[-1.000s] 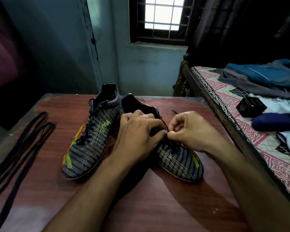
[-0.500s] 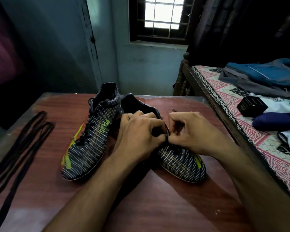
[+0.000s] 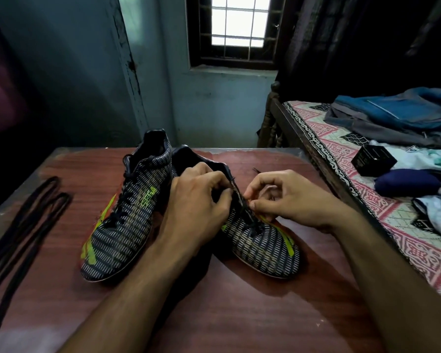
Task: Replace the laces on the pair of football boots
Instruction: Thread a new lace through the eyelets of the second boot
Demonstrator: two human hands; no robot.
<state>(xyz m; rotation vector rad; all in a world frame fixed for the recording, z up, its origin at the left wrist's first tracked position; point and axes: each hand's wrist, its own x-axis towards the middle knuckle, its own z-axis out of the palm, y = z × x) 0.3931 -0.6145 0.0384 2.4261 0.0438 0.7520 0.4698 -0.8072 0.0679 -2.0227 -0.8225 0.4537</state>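
Wooden table (image 3: 239, 314): left hand (image 3: 196, 207) gripping right boot (image 3: 262, 240) collar, right hand (image 3: 290, 197) pinching its lace (image 3: 244, 208); hard tug risks tipping boot.

I look into a home bedroom: a bed (image 3: 326, 159) with patterned sheet and strewn clothes (image 3: 392, 118), a barred window (image 3: 236, 24), dark curtain (image 3: 341, 42), beside a wooden counter (image 3: 239, 314).

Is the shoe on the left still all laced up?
Yes, laced. The left boot shows a black lace crossing up its front, and neither hand touches it; both work on the right boot.
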